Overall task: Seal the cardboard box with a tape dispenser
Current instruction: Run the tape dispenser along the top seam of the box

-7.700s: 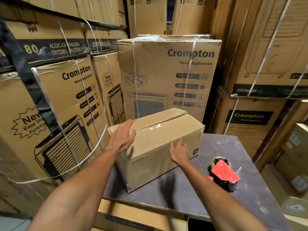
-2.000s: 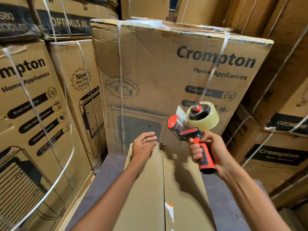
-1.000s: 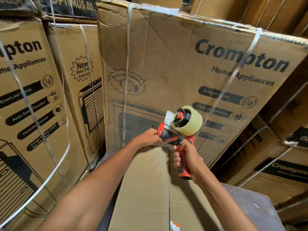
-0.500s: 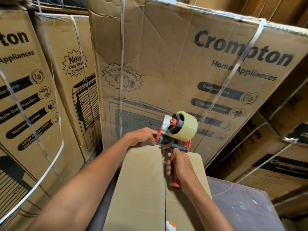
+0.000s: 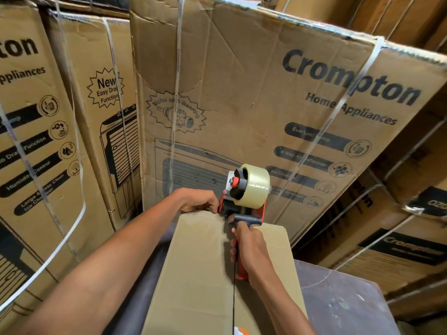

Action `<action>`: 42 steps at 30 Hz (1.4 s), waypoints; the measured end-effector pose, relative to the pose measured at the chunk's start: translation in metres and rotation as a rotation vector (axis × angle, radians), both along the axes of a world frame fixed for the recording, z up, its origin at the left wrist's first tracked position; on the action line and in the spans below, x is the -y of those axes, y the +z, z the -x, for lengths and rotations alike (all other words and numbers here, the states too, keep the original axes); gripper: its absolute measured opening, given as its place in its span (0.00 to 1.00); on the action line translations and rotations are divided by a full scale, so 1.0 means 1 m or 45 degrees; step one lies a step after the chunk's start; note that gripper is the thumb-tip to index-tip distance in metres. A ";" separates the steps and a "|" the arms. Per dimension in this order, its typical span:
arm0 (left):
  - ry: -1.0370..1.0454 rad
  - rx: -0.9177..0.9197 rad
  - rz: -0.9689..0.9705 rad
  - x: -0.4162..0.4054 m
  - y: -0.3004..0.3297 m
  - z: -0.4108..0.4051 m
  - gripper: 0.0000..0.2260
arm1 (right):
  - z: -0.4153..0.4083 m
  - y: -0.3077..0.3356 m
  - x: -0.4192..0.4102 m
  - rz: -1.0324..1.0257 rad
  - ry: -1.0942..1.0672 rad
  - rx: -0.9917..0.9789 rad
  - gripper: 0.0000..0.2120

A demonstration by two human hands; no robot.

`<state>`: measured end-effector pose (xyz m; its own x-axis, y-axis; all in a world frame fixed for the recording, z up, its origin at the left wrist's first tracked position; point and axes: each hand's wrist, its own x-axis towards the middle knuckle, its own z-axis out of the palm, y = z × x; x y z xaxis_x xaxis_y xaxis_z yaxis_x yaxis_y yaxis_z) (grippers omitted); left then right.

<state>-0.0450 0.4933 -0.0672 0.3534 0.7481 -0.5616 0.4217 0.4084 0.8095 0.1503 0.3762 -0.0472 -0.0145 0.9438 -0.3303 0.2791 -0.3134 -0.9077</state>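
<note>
The cardboard box (image 5: 200,274) lies on the dark surface (image 5: 338,301), its long top running away from the camera toward the far edge, with the seam (image 5: 233,286) between its two flaps down the middle. The tape dispenser (image 5: 244,201) sits at the far end of the box top, over that seam, its red frame touching the cardboard and its roll of clear tape (image 5: 254,186) standing above.

The right hand (image 5: 249,247) is wrapped around the dispenser's red handle, fingers (image 5: 234,250) curled tight around it, the handle's lower end showing below the palm. The left hand (image 5: 198,199) rests at the far end of the box, just left of the dispenser's front; its fingers curl down at the box's far edge, touching or almost touching the red frame, and whether they pinch the tape end cannot be told.

Behind the surface's far edge stands a large printed carton (image 5: 254,97) bound with pale straps (image 5: 176,93), with more cartons stacked left (image 5: 48,141) and right.
</note>
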 end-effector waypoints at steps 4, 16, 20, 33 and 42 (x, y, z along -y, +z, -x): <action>-0.056 0.084 -0.042 0.001 -0.001 0.007 0.17 | 0.000 0.005 -0.001 0.052 -0.011 -0.139 0.14; 0.040 0.069 -0.327 0.006 -0.005 -0.011 0.10 | -0.014 0.045 -0.017 0.479 -0.023 -0.639 0.12; 0.090 -0.105 -0.429 0.006 -0.006 -0.021 0.08 | -0.017 0.053 -0.021 0.490 0.014 -0.581 0.12; 0.243 -0.341 -0.811 0.026 -0.013 -0.029 0.09 | -0.015 0.059 -0.016 0.392 0.003 -0.525 0.12; 0.236 -0.546 -0.925 0.040 -0.007 -0.034 0.16 | -0.011 0.029 0.006 0.029 -0.066 -0.230 0.16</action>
